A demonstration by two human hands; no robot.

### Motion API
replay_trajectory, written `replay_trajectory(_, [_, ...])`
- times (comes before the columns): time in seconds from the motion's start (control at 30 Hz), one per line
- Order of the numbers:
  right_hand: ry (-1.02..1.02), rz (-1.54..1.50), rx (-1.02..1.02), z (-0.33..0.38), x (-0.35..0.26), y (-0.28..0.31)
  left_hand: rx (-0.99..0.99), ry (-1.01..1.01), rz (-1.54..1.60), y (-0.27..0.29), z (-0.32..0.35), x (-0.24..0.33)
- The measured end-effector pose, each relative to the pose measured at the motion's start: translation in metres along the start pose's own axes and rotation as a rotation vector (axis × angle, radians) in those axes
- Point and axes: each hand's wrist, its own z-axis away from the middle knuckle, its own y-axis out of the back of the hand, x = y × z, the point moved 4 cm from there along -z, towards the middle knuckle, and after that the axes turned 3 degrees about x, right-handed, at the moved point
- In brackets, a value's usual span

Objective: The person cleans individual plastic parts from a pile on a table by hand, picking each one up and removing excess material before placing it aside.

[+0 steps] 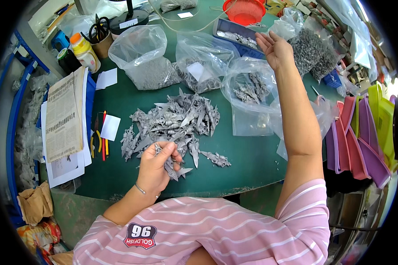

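My left hand point(154, 171) is closed around a grey cast figure piece point(170, 167), partly hidden by the fingers, close to the near edge of the green table. Just beyond it lies a heap of similar grey cast pieces point(177, 115), some with blade-like points. One loose grey piece point(216, 159) rests to the right of the heap. My right hand point(276, 51) is stretched far forward with its fingers extended and apart, beside a blue tray point(223, 27) of small silvery parts point(239, 39). Nothing shows in that hand.
Clear plastic bags of grey parts point(150, 73) stand behind the heap; another open bag point(252, 88) lies under my right forearm. A red basket point(244, 12) sits at the back. Newspaper point(64, 117), pens and pliers lie left; pink and purple bins point(351, 137) are right.
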Motion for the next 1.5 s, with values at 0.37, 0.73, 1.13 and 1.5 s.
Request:
replay_trajectory(0.37, [0.292, 1.444, -1.031, 0.221, 0.103, 0.057, -0.006, 0.018, -0.016, 0.004, 0.003, 0.002])
replay_trajectory(0.73, [0.202, 1.040, -0.988, 0.264, 0.089, 0.048, -0.180, -0.087, -0.635, -0.012, 0.008, -0.015])
replay_trajectory(1.13, [-0.281, -0.021, -0.436, 0.282, 0.122, 0.024, -0.194, 0.171, -0.254, -0.010, 0.014, -0.028])
replay_trajectory(1.5, [-0.262, 0.270, -0.548, 0.279, 0.113, 0.028, -0.132, 0.009, -0.286, -0.012, 0.011, -0.011])
